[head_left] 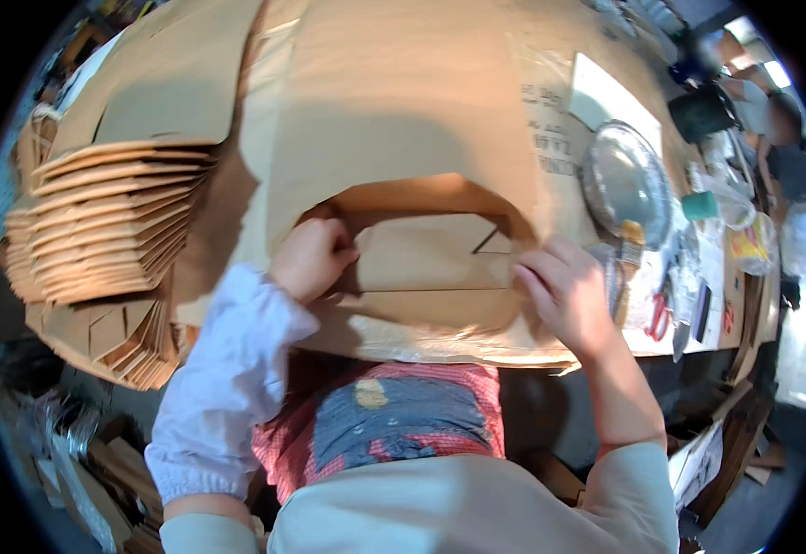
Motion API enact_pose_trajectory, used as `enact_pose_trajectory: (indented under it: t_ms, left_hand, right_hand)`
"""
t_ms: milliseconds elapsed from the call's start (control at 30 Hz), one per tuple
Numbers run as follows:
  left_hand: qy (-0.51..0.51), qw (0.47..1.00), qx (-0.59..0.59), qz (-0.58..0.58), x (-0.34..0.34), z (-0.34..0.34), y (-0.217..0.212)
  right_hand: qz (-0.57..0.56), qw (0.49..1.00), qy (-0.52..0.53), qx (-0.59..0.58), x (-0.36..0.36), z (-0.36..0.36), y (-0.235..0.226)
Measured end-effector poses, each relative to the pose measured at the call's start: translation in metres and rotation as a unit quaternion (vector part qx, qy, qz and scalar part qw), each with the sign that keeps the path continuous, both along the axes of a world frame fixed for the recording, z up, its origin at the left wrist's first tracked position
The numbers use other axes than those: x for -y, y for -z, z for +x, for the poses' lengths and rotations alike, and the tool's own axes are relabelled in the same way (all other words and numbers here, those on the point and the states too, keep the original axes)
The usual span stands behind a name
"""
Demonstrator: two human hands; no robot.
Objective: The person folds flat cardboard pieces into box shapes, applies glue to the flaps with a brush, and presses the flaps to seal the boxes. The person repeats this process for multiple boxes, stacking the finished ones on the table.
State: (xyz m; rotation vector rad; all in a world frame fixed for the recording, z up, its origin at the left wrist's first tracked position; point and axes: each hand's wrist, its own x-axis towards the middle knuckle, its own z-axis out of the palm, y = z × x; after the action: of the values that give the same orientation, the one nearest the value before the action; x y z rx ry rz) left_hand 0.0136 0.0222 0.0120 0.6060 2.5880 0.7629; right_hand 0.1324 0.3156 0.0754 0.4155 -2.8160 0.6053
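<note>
While both your hands press a folded kraft-paper piece (pixel 430 268) against the brown-covered bench (pixel 403 120), your left hand (pixel 310 257) is curled shut over its left edge and your right hand (pixel 564 291) pinches its right edge with bent fingers. The piece lies at the bench's near edge, just in front of your body. It looks light, thin and easily creased, so it is best taken by its side edges or along a fold. It is tan, flat, with crisp fold lines and a small notch. A stack (pixel 107 222) of similar pieces sits left; a foil dish (pixel 626 180) lies right.
</note>
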Motion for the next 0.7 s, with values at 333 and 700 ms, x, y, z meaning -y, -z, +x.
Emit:
enact_pose_trajectory:
  t_ms: [333,700]
  left_hand:
    - [0.155,0.976,-0.084,-0.131,-0.001,0.02,-0.017]
    - [0.187,0.963,-0.095,-0.167,0.01,0.028,-0.037]
  right_hand:
    - [0.181,0.975,0.119,-0.044,-0.148,0.091,-0.003]
    - [-0.388,0.855,0.344,0.023,-0.211,0.006,-0.009]
